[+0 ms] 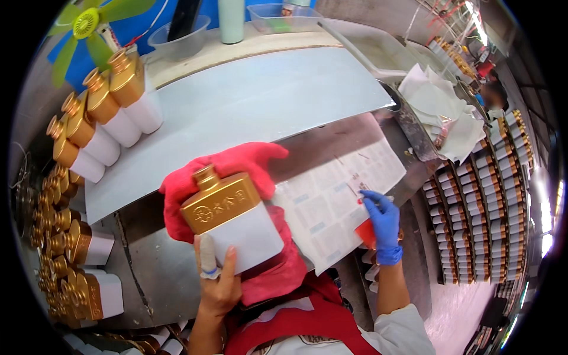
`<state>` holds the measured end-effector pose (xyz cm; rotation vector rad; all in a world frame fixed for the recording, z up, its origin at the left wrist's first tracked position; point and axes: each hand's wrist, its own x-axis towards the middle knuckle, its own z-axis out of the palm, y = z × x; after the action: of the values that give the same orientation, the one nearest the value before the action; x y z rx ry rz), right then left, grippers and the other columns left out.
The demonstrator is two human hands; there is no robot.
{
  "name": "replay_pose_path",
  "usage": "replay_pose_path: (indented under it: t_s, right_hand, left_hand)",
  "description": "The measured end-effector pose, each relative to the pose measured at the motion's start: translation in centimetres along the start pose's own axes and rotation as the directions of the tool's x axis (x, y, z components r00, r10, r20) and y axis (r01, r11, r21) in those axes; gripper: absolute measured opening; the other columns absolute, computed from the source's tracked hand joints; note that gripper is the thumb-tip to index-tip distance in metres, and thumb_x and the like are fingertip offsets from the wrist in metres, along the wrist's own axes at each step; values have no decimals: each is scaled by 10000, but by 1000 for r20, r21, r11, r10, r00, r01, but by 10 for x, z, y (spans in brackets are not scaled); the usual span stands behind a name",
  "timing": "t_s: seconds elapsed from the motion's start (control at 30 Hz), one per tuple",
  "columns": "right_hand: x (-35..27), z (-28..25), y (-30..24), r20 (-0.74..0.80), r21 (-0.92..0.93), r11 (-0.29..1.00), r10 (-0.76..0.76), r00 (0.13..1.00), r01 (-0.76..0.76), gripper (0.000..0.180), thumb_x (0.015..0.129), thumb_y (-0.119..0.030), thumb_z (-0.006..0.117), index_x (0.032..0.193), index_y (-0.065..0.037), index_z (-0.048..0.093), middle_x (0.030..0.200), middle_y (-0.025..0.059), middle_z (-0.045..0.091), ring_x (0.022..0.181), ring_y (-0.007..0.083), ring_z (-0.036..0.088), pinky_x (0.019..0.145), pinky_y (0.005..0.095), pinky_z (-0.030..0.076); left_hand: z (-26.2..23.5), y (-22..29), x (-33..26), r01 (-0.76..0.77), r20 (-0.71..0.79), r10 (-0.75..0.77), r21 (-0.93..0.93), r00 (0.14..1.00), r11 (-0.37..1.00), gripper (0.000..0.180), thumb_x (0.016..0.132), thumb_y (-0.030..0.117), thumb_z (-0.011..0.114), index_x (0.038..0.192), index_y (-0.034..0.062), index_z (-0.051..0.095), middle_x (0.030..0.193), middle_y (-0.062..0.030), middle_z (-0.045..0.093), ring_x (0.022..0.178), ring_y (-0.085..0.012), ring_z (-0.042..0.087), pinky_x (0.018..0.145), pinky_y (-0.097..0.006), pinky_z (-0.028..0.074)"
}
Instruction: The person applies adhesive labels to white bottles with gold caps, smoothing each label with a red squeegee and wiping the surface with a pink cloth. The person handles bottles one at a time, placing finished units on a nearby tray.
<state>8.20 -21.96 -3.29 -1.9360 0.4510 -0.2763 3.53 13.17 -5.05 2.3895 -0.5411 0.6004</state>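
A bottle [236,228] with a gold neck and embossed gold shoulder over a white body lies tilted on a crumpled pink-red cloth [260,160]. My left hand [220,278] grips the bottle's lower left edge, with a pale cover on one finger. Off to the right, my right hand [383,222], in a blue glove, is closed in a pinch over a printed paper sheet [331,219]. A small red spot shows at its fingertips; what they hold is too small to make out. An orange-red piece [365,234] shows beside the glove, partly hidden.
Gold-and-white bottles [127,89] stand at the back left, with several more along the left edge. A pale board [248,100] spans the table. At right are white cloths [444,112] and racks of bottles [485,207]. A green fan [86,23] stands back left.
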Motion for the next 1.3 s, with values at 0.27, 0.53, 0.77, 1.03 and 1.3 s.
replay_pose_path:
  t_s: [0.27, 0.53, 0.77, 1.03, 1.3]
  right_hand:
    - [31, -41, 43, -32, -579, 815, -49, 998, 21, 385, 826, -222, 680, 1195, -120, 636, 827, 116, 650, 797, 185, 641, 734, 298, 501]
    - [-35, -34, 23, 258, -780, 547, -164, 952, 305, 475, 801, -68, 539, 1259, -175, 603, 925, 154, 544, 828, 301, 604, 697, 370, 496]
    - [-35, -38, -13, 295, -858, 469, 116, 948, 209, 568, 782, -40, 519, 1341, -138, 510, 1001, 163, 574, 827, 314, 615, 689, 374, 510]
    - [-39, -22, 15, 466, -806, 360, -104, 879, 470, 615, 744, -9, 513, 1349, -112, 485, 1087, 145, 555, 822, 291, 605, 620, 383, 512]
    - [-77, -21, -11, 551, -586, 564, -249, 796, 582, 588, 765, -36, 533, 1336, -180, 515, 1074, 149, 579, 854, 284, 614, 616, 369, 527]
  left_hand:
    - [1, -2, -3, 10, 29, -11, 12, 1000, 1000, 569, 688, -96, 482, 1243, 0, 560, 1433, -384, 261, 1310, -593, 256, 1071, -607, 248]
    - [4, -4, -9, 3, 26, -5, 64, 1000, 998, 585, 726, -106, 500, 1302, -9, 509, 1441, -384, 250, 1336, -556, 254, 1087, -540, 242]
    - [3, -2, -9, -9, 17, 8, 110, 1000, 994, 587, 736, -111, 498, 1317, -25, 490, 1447, -380, 248, 1346, -542, 255, 1098, -514, 238]
    - [4, 1, -4, -19, 13, 17, 112, 1000, 993, 593, 731, -110, 496, 1318, -30, 486, 1454, -364, 254, 1349, -533, 257, 1098, -528, 236]
    - [3, 0, -6, -5, 15, 3, 98, 1000, 995, 594, 733, -103, 523, 1321, -21, 495, 1454, -363, 256, 1352, -526, 258, 1106, -505, 231]
